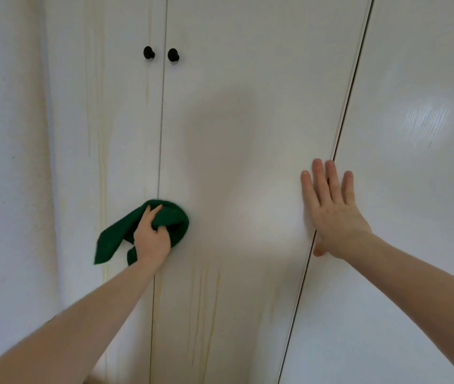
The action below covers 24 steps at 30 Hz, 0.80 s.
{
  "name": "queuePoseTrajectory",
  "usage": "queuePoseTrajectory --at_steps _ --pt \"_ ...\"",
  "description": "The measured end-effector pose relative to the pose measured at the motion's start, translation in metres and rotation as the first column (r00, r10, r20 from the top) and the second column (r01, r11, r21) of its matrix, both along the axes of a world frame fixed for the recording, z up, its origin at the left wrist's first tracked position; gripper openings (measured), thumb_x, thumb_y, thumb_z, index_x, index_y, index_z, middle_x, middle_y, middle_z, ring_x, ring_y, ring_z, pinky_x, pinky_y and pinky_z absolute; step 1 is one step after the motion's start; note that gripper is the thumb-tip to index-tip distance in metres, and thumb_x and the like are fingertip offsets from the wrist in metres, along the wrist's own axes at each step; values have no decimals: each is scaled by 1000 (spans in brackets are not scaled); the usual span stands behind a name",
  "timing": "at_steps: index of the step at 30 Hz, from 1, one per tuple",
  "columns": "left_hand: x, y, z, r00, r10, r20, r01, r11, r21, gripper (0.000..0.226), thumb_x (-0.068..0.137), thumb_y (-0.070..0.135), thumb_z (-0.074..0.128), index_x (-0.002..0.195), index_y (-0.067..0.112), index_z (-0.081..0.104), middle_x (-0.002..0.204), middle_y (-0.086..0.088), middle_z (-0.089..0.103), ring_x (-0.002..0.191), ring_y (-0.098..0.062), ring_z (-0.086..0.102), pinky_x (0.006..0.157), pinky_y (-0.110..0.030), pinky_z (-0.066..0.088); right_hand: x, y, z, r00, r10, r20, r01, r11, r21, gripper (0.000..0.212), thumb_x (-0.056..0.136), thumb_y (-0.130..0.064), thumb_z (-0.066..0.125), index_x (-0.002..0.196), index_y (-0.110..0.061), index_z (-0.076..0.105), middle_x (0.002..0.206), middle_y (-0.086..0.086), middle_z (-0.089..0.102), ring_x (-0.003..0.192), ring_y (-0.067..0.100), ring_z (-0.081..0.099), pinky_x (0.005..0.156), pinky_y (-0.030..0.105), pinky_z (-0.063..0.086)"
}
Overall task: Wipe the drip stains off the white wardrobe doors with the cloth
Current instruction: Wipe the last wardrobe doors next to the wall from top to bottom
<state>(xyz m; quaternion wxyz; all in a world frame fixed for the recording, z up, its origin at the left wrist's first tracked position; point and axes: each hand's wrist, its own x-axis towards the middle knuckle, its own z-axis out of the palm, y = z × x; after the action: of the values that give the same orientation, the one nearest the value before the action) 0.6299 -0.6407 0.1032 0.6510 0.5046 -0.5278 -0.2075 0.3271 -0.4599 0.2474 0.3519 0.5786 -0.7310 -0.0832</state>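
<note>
Two white wardrobe doors meet at a thin vertical seam, the left door (pixel 104 112) and the right door (pixel 248 112). Yellowish drip stains (pixel 101 151) run down the left door, and more drip stains (pixel 206 309) streak the lower part of the right door. My left hand (pixel 151 236) is shut on a bunched dark green cloth (pixel 173 220), pressed against the doors right at the seam, with a loose end hanging to the left. My right hand (pixel 331 206) lies flat and open against the right door's edge, fingers pointing up.
Two black round knobs (pixel 149 52) (pixel 173 54) sit either side of the seam near the top. A further white panel (pixel 414 134) stands to the right past a dark gap. A white wall (pixel 7 162) borders the left.
</note>
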Motion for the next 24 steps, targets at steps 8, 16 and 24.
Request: queuePoseTrajectory --at_steps 8,16,24 --pt "-68 23 -46 999 -42 12 41 997 63 56 102 10 48 156 22 36 165 -7 25 151 -27 25 124 -40 17 -1 -4 -2 1000 4 1 -4 1000 2 172 57 -74 83 143 7 -42 148 36 -47 143 56 -34 121 69 -5" --pt "-162 108 -84 954 -224 200 219 975 47 69 95 7 57 154 36 35 164 6 22 152 -24 16 125 -45 16 1 -2 -1 1000 12 6 -12 1000 6 172 58 -71 85 143 8 -41 148 37 -46 142 57 -34 121 70 -5" --pt "-179 151 -96 692 -511 509 544 834 96 74 96 2 47 151 48 28 159 30 4 147 -3 -1 123 -30 -8 4 5 1 1000 12 19 -12 1000 3 170 60 -71 85 143 4 -43 148 33 -48 144 53 -35 123 66 -4"
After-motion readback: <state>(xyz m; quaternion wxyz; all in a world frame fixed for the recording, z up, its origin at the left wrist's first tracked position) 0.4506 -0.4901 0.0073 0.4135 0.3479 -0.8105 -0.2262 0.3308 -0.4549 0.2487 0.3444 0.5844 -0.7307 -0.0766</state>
